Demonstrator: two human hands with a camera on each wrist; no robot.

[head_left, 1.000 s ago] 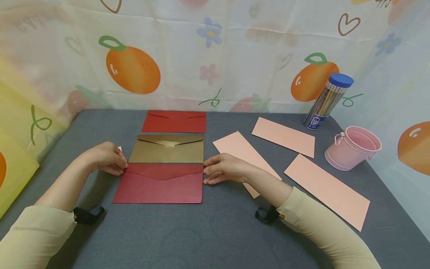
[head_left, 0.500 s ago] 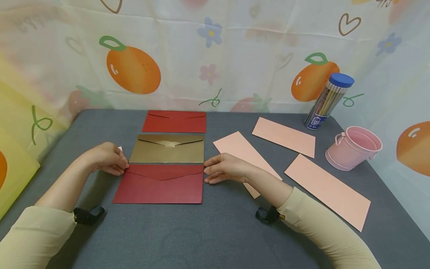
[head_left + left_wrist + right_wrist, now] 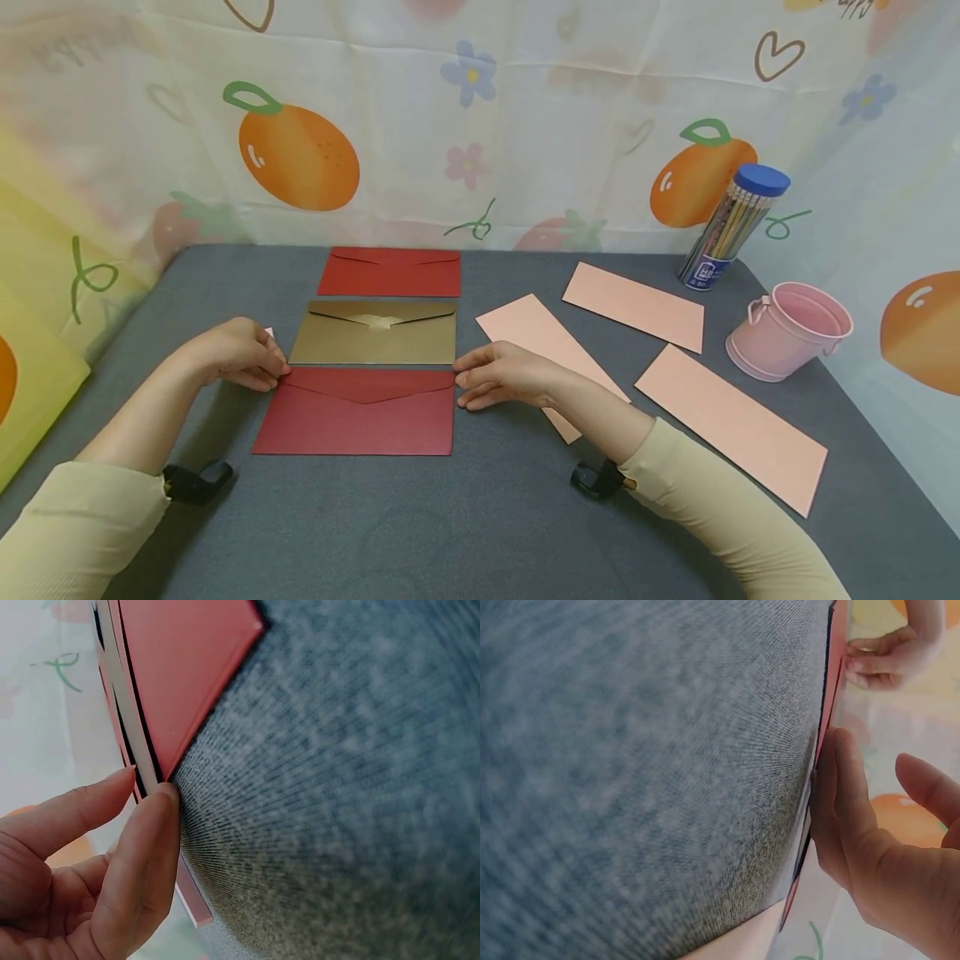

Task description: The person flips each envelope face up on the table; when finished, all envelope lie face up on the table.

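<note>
A dark red envelope lies flap-up on the grey table, nearest to me. My left hand touches its upper left corner with loosely curled fingers; in the left wrist view a fingertip meets the envelope's edge. My right hand rests against the upper right corner, fingers fairly straight along the edge. Neither hand lifts it. Behind it lie a gold envelope and another red envelope.
Three pink paper sheets lie to the right; my right forearm crosses one. A pink bucket and a tube of pencils stand at the far right. A fruit-print cloth hangs behind the table.
</note>
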